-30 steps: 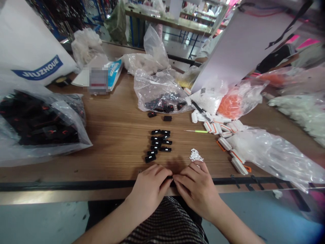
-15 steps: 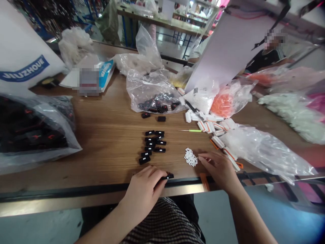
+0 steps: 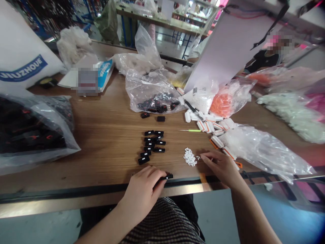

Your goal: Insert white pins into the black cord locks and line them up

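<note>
Head view: left hand pinches one black block near the table edge, one white dot visible on it; judged partway. Right hand has thumb and fingertip close together beside the white peg pile; cannot tell if a peg is gripped. Count: about ten dotted blocks clustered ahead, mostly showing paired dots, judged done; two undotted blocks farther back, apparently left to do; one green-handled pick; pegs too many to count.
</note>
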### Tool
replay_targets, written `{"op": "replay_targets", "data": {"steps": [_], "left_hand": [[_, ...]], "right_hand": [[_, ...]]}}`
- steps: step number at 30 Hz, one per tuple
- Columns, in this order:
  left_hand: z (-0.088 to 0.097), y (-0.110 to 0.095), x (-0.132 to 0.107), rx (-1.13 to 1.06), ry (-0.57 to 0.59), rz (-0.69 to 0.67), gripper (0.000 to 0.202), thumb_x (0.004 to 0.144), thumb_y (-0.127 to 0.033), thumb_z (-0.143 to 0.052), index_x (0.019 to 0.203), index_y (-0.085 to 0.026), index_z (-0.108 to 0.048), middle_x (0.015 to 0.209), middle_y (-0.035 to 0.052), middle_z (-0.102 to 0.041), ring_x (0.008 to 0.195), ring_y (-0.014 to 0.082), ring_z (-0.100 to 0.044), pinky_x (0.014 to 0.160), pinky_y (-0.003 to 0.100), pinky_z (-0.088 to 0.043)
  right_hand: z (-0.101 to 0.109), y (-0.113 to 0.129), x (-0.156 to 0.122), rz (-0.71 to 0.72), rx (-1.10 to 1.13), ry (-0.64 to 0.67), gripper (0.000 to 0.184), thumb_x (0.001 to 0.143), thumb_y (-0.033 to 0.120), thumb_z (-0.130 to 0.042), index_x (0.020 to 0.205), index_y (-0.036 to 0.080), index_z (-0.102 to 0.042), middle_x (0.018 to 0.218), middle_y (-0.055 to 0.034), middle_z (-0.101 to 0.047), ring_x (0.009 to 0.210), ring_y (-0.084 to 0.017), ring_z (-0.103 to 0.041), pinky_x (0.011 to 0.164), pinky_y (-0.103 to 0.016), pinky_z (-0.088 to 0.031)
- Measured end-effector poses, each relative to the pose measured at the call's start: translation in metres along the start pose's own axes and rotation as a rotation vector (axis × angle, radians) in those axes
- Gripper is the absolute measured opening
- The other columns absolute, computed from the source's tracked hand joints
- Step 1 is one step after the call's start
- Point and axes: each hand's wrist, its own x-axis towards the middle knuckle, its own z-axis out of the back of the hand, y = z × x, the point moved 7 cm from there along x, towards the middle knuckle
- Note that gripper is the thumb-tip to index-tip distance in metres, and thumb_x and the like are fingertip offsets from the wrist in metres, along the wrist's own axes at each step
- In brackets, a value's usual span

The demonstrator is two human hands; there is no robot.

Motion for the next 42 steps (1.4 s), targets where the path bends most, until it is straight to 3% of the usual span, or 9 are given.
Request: {"op": "replay_targets", "data": {"steps": [4,8,14,18,21,26,36,42], "left_hand": [[0.001,0.0,0.001,0.001,-0.003,-0.001,0.007,0.092,-0.017,-0.059,0.096,-0.021,-0.063,0.089,0.0027,-0.068,0.082,0.0203,-0.065,0.074,0.037,-0.055],[0.0,0.0,0.0,-0.002,-0.007,0.004,0.007,0.092,-0.017,-0.06,0.096,-0.021,-0.063,0.09,0.002,-0.068,0.083,0.02,-0.065,0.074,0.037,-0.054],[-0.002,0.002,-0.001,-0.016,0.004,0.025,0.008,0.092,-0.016,-0.06,0.097,-0.021,-0.063,0.091,0.0019,-0.068,0.084,0.0202,-0.064,0.076,0.038,-0.054],[-0.001,0.001,0.0,-0.026,0.009,0.022,0.008,0.092,-0.017,-0.059,0.098,-0.021,-0.064,0.091,0.0026,-0.067,0.084,0.0201,-0.064,0.076,0.037,-0.054],[-0.001,0.0,0.0,-0.014,0.021,0.022,0.007,0.093,-0.017,-0.058,0.097,-0.02,-0.063,0.09,0.0031,-0.067,0.083,0.0204,-0.063,0.075,0.038,-0.053],[-0.001,-0.001,0.0,0.001,0.042,0.039,0.008,0.093,-0.016,-0.057,0.095,-0.021,-0.063,0.087,0.0026,-0.065,0.082,0.0206,-0.062,0.075,0.037,-0.053],[-0.001,0.001,0.001,-0.016,0.039,0.036,0.007,0.093,-0.016,-0.057,0.096,-0.021,-0.062,0.089,0.0025,-0.065,0.084,0.0216,-0.062,0.075,0.039,-0.052],[-0.001,0.001,0.001,-0.009,0.045,0.049,0.006,0.093,-0.017,-0.057,0.095,-0.021,-0.062,0.089,0.0024,-0.065,0.083,0.0211,-0.062,0.075,0.038,-0.052]], "right_hand": [[-0.002,0.005,0.0,0.11,0.008,-0.007,0.022,0.09,0.039,-0.061,0.088,0.024,-0.077,0.088,-0.0042,-0.073,0.077,-0.019,-0.067,0.069,-0.032,-0.051],[-0.003,0.01,0.0,0.195,-0.111,-0.026,0.02,0.091,0.034,-0.06,0.085,0.024,-0.075,0.081,-0.0027,-0.07,0.074,-0.018,-0.064,0.074,-0.034,-0.048],[0.001,0.015,-0.005,0.131,-0.178,-0.08,0.02,0.086,0.033,-0.063,0.07,0.022,-0.067,0.068,-0.0005,-0.066,0.062,-0.018,-0.059,0.064,-0.033,-0.043],[-0.006,0.057,-0.018,0.193,0.068,-0.121,0.018,0.089,0.034,-0.061,0.076,0.022,-0.067,0.074,-0.0009,-0.07,0.07,-0.018,-0.063,0.073,-0.035,-0.044],[-0.033,0.097,-0.029,0.31,0.188,0.057,0.016,0.092,0.028,-0.06,0.078,0.023,-0.067,0.072,0.0002,-0.068,0.072,-0.017,-0.061,0.078,-0.036,-0.043],[-0.059,0.116,-0.034,0.332,0.242,0.156,0.015,0.093,0.025,-0.058,0.081,0.022,-0.065,0.075,0.0002,-0.066,0.075,-0.017,-0.058,0.081,-0.037,-0.042],[-0.053,0.135,-0.038,0.502,0.095,0.08,0.014,0.092,0.02,-0.058,0.084,0.022,-0.069,0.074,0.0001,-0.065,0.074,-0.016,-0.057,0.083,-0.039,-0.039],[-0.046,0.141,-0.043,0.555,0.036,-0.002,0.013,0.089,0.017,-0.06,0.095,0.022,-0.071,0.076,-0.0002,-0.068,0.073,-0.016,-0.057,0.081,-0.037,-0.039]]}}
